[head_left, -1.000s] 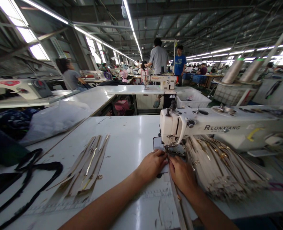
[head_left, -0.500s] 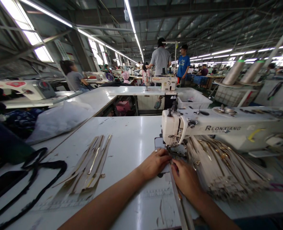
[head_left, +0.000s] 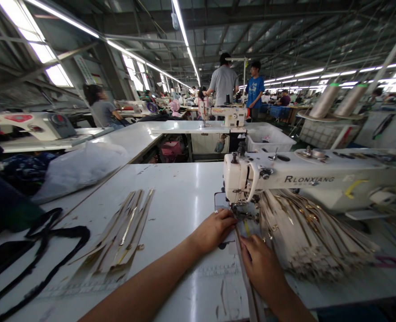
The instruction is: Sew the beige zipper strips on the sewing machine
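A beige zipper (head_left: 248,288) runs from the needle area of the white sewing machine (head_left: 241,179) down past the table's front edge. My left hand (head_left: 216,228) rests beside the presser foot, fingers bent together and pressing on the zipper's upper end. Lower down, my right hand (head_left: 263,261) pinches the same strip between thumb and curled fingers. Right of the needle lies a thick bundle of beige zippers (head_left: 305,232) with gold-coloured teeth and pulls, partly beneath the machine arm. Several separate zippers (head_left: 126,232) lie flat on the left of the table.
Black cord (head_left: 67,232) loops over the table's left side, near a white plastic bag (head_left: 84,167). Pink scissor handles (head_left: 389,262) show at the right. Beyond stand another sewing machine (head_left: 228,114), a white bin (head_left: 270,136), thread cones (head_left: 325,102) and several people.
My right hand has slid down the zipper, toward me and away from the needle. A gap now shows between my hands. My left hand stays nearly in place; the view shifts slightly.
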The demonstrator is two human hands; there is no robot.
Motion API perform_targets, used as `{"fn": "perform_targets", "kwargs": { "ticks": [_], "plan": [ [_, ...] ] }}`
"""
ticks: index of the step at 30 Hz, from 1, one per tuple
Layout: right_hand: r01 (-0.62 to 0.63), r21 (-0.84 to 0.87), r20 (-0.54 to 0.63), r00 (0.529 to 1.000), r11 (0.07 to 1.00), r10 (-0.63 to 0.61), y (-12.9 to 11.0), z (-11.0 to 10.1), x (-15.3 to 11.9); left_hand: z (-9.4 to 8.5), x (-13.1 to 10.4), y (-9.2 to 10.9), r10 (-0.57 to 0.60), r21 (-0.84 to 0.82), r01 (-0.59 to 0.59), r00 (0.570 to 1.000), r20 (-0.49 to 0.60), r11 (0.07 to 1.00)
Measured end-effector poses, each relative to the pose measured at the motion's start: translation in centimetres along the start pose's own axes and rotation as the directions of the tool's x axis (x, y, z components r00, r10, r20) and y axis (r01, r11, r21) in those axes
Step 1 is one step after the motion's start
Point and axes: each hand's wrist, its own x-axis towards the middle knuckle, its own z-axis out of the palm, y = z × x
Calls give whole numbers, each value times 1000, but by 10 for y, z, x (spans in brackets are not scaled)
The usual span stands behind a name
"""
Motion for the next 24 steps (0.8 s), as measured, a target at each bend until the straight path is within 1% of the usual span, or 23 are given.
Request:
{"fn": "perform_targets", "kwargs": {
  "ticks": [5,8,14,17,22,24],
  "plan": [
    [-12,-81,118,993,997,21,-7,-9,6,-1,0,1,-1,39,1,1000,17,999],
    [-24,-98,163,986,995,40,-11,-11,11,-2,-1,3,10,66,-12,1000,27,998],
    [7,-85,126,992,996,4,-8,-8,24,-2,-5,5,26,78,-25,1000,-12,997],
    [2,-89,105,994,996,7,-7,-8,34,-1,-6,5,18,70,-16,1000,-21,997],
    [-9,-100,107,994,995,20,-6,-8,48,1,-6,4,-13,68,14,1000,-21,998],
    [-18,-90,85,996,996,25,-5,-6,51,1,-7,3,-19,71,21,1000,-25,997]
  ]
}}
